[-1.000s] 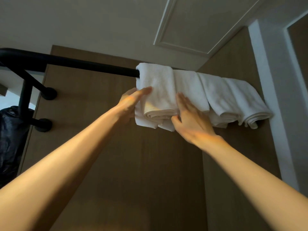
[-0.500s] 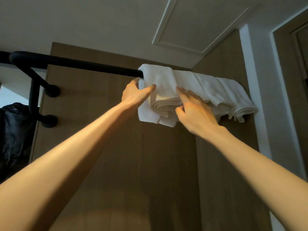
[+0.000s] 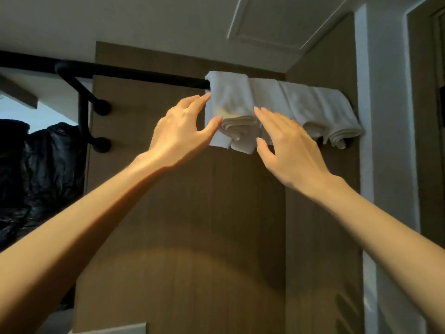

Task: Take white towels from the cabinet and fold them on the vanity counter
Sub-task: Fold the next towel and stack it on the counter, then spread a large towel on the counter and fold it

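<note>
Since half a second ago both hands have let go of the leftmost towel and drawn back from it toward the camera, fingers spreading as they come away; the towel itself hangs as it did on the black rail (image 3: 144,74).

Taking that rail as the landmark: nearest the camera, two bare forearms reach up from the lower corners toward it. The left hand (image 3: 179,131) is below the rail and just left of the towels, spread wide, its fingertips (image 3: 206,97) at or just short of the left edge of the leftmost towel (image 3: 231,104) and its thumb tip by the folded lower layers; whether they touch the cloth cannot be told. The right hand (image 3: 287,145) is also below the rail, in front of the lower edge of the towels, open and holding nothing, fingers fanned and pointing up toward the rail.

Behind the hands, the white towels (image 3: 313,107) are draped over the right end of the rail, side by side and overlapping, their folded edges hanging below it. The leftmost one carries a warm yellowish patch of light near its lower fold.

Beyond the towels, a brown wooden panel (image 3: 192,213) stands behind and beneath the rail. Left of the towels the rail runs bare to a black bracket (image 3: 83,109) fixed to the panel by two round mounts. Farther left and lower than the rail, a crumpled black plastic bag (image 3: 41,169) sits. Above the rail is a pale ceiling (image 3: 144,20) with a recessed hatch (image 3: 284,22), and to the right of the rail's end a white frame (image 3: 385,141).
</note>
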